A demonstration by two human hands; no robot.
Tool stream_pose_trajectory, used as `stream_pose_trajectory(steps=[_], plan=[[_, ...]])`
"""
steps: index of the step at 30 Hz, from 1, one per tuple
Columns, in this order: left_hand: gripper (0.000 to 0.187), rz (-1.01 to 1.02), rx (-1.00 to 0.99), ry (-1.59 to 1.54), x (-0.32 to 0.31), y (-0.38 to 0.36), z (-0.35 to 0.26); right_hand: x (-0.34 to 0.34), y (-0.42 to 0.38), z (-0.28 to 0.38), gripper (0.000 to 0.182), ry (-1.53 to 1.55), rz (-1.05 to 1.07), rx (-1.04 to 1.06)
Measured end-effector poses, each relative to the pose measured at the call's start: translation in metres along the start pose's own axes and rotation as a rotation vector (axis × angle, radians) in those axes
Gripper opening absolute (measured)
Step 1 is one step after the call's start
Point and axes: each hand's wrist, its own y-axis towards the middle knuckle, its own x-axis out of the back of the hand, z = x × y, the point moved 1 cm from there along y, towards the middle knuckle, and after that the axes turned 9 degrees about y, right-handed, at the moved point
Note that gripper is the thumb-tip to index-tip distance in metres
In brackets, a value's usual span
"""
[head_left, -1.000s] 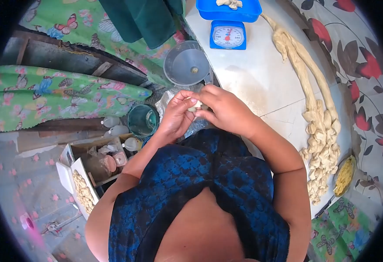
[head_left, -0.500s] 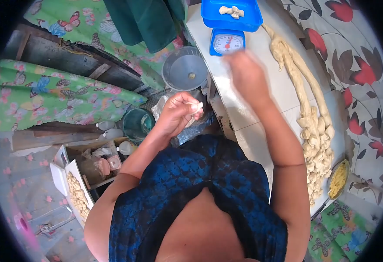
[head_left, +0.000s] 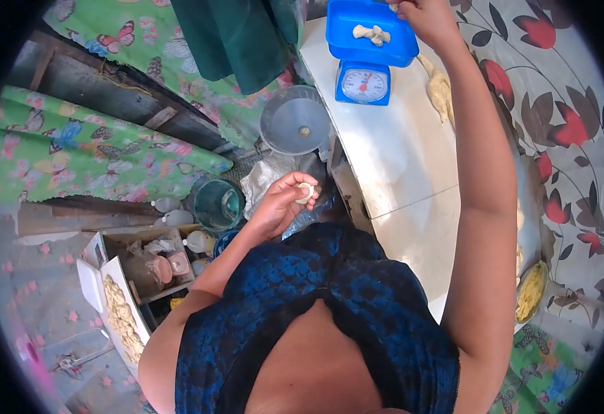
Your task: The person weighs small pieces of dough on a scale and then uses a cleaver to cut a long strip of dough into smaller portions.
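Note:
A small pale piece of dough (head_left: 305, 193) is pinched in my left hand (head_left: 285, 205), above the floor beside the table. My right hand (head_left: 426, 21) reaches to the top edge of the view, at the right rim of the blue tray (head_left: 405, 55). Its fingertips are partly cut off by the frame; a bit of something pale shows at them. Several dough pieces (head_left: 371, 34) lie in the tray, which rests on the blue dial scale (head_left: 363, 83). Part of a long dough strip (head_left: 440, 96) shows behind my right forearm.
The white table (head_left: 412, 165) curves down the right side, with a bowl of yellow stuff (head_left: 532, 292) at its lower edge. A grey basin (head_left: 295, 121) and a green bucket (head_left: 218, 205) stand left of it. Dough pieces (head_left: 124, 317) lie on a board at lower left.
My right hand has moved up and right, from below the scale to the tray's rim, and its arm now covers much of the dough. My left hand still pinches its piece, now turned rounder to view.

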Motion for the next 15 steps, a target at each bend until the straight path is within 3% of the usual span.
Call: stream_pose_trajectory(steps=[15], plan=[[0.012,-0.072,0.002,-0.02,0.012,-0.001,-0.002,-0.011,0.01,-0.011,0.018,-0.005,0.048,0.023]])
